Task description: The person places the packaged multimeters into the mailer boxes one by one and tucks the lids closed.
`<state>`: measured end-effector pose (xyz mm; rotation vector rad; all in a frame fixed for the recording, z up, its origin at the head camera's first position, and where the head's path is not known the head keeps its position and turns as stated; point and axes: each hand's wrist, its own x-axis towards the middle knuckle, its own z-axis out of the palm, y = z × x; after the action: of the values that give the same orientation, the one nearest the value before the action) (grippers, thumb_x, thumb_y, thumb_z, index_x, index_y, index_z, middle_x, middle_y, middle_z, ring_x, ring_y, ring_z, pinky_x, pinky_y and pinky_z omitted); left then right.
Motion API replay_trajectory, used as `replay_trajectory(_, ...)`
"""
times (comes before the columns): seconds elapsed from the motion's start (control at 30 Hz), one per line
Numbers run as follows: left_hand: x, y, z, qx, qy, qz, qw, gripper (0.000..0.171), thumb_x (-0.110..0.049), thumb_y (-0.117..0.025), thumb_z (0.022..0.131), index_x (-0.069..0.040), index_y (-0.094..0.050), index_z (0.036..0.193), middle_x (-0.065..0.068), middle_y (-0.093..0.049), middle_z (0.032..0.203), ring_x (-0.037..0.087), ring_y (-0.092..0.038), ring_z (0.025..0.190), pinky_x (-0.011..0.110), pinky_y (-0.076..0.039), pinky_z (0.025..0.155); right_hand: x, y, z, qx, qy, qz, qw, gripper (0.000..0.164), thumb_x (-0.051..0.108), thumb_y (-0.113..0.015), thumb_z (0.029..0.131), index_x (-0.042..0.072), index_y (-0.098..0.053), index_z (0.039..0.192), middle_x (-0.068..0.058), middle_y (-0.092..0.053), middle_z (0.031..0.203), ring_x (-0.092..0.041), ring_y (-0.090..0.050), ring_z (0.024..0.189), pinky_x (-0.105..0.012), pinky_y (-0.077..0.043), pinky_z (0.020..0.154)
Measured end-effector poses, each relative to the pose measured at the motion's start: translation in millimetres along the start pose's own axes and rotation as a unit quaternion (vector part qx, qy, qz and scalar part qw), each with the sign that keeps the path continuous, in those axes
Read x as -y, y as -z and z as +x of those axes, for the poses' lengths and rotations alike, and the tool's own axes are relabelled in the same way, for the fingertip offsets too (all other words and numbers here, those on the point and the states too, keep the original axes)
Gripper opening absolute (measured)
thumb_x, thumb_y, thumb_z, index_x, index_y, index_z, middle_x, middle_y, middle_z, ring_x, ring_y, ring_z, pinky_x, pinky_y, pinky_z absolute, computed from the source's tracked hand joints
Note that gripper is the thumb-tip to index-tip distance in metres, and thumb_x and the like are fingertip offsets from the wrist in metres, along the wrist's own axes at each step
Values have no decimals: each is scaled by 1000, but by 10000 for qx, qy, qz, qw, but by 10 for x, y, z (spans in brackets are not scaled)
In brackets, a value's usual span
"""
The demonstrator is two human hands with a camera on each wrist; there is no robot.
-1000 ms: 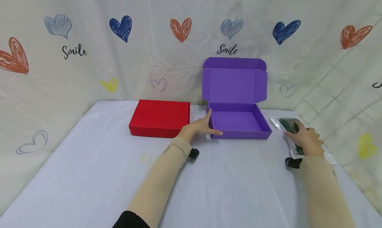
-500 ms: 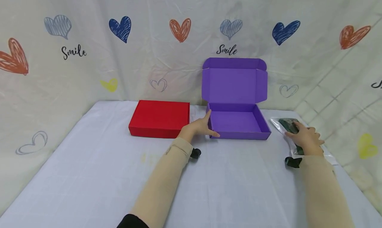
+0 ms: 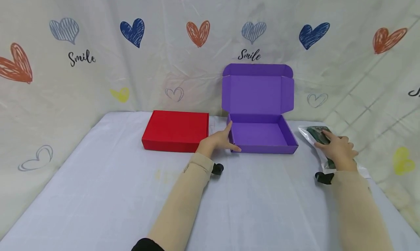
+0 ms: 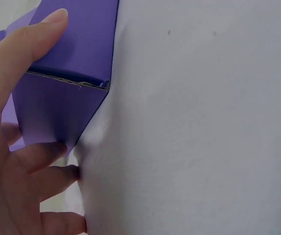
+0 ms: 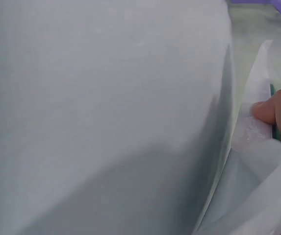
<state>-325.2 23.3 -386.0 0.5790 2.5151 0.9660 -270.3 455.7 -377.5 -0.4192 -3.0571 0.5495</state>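
In the head view a purple cardboard box (image 3: pixel 262 134) stands on the table, its lid (image 3: pixel 256 94) upright at the back. My left hand (image 3: pixel 216 141) holds the box's front left corner. In the left wrist view the thumb (image 4: pixel 49 32) presses the front wall, and the bent fingers (image 4: pixel 42 156) lie along the side wall. At the right, my right hand (image 3: pixel 339 150) grips a clear plastic bag (image 3: pixel 308 135) with a dark green thing (image 3: pixel 318 133) inside. The right wrist view shows the thumb (image 5: pixel 268 110) on the bag; the other fingers are hidden there.
A closed red box (image 3: pixel 177 130) lies left of the purple one, behind my left wrist. White cloth (image 3: pixel 256 200) covers the table. A curtain (image 3: pixel 151 61) printed with hearts hangs along the back and right side.
My right hand has shifted slightly to the right with the bag, and the bag's far end has risen a little. The left hand stays at the purple box's corner.
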Motion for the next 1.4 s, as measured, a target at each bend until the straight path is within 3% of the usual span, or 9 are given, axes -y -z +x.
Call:
replay_trajectory(0.17, 2, 8, -10, -51, -37, -52, 10000, 128, -45, -85, 83, -25, 11, 165, 8, -21, 169, 26, -34, 149, 45, -33, 118, 90, 81, -3, -79, 125, -107, 9998, 87, 57, -55, 100, 10, -17, 163, -56, -14, 137, -75, -26, 117, -83, -24, 86)
replay_trajectory(0.4, 21, -12, 20, 10, -11, -2, 10000, 129, -48, -84, 83, -27, 14, 164, 11, -28, 167, 27, -41, 143, 46, -36, 116, 168, 229, -34, -233, 269, -153, 9992, 90, 62, -53, 99, 11, -16, 163, -54, -14, 141, -75, -25, 119, -83, -24, 86)
replay_trajectory(0.7, 6, 13, 12, -65, -123, 118, 9998, 128, -47, -84, 84, -23, 13, 164, 12, -27, 167, 27, -41, 145, 43, -36, 116, 397, 453, -113, -504, 735, -390, 9953, 82, 55, -53, 101, 14, -20, 164, -51, -18, 142, -76, -27, 118, -84, -24, 86)
replay_trajectory(1.1, 23, -6, 8, -45, -71, 85, 9999, 128, -46, -85, 83, -23, 12, 164, 10, -24, 168, 26, -37, 148, 41, -34, 117, 565, 481, -155, -629, 1252, -358, 9895, 80, 52, -59, 100, 16, -26, 163, -49, -23, 142, -75, -29, 119, -83, -26, 84)
replay_trajectory(1.4, 0, -13, 11, 1, -27, 95, 10000, 128, -47, -84, 84, -24, 13, 164, 13, -27, 167, 29, -38, 146, 46, -35, 117, 823, 509, -173, -823, 1852, -417, 9784, 75, 44, -66, 98, 15, -35, 160, -44, -33, 142, -68, -34, 123, -81, -31, 83)
